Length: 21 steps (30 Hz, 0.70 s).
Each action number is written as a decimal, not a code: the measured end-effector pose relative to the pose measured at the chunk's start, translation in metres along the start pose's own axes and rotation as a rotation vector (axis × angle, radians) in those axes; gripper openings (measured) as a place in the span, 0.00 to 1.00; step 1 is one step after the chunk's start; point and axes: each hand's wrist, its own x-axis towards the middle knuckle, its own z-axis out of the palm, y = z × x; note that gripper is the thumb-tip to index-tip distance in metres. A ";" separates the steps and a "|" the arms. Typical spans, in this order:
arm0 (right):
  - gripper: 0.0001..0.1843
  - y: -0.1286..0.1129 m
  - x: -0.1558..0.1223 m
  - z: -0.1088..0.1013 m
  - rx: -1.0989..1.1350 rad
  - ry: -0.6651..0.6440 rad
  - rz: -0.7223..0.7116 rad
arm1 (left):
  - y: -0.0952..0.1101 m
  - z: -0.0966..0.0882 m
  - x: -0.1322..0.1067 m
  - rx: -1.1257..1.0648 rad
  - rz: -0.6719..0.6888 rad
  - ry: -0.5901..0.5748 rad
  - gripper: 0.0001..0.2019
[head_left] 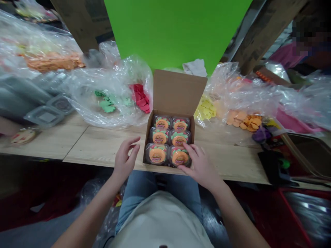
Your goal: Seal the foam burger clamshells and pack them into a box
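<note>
A brown cardboard box (180,93) stands on the wooden table with its lid raised. Inside, in two columns, sit several clear plastic clamshell containers (159,136), each with orange, green and red pieces and a printed burger label. My right hand (200,165) is at the box's front right corner, its thumb and fingers around the front right clamshell container (179,156). To the left of the box, my left hand (126,156) hovers with curved fingers apart, holding nothing.
Clear plastic bags hold green pieces (106,102), red pieces (140,98), yellow pieces (205,108) and orange pieces (244,120). Empty clear containers (45,115) are stacked at left, near another person's arm (9,126). A green panel (176,34) rises behind; a black device (274,167) is at right.
</note>
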 end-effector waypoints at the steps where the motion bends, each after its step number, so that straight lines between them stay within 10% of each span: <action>1: 0.33 -0.005 0.003 0.000 -0.015 -0.023 -0.005 | 0.007 -0.003 0.017 0.067 0.050 -0.061 0.14; 10: 0.26 0.002 -0.004 -0.008 0.224 0.119 0.257 | 0.036 0.006 0.108 0.594 0.417 -0.596 0.18; 15: 0.32 0.018 0.043 -0.031 0.450 0.455 0.253 | 0.039 0.002 0.108 0.508 0.433 -0.604 0.13; 21: 0.33 0.009 0.124 -0.028 0.419 0.344 0.092 | 0.030 -0.016 0.109 0.326 0.359 -0.578 0.13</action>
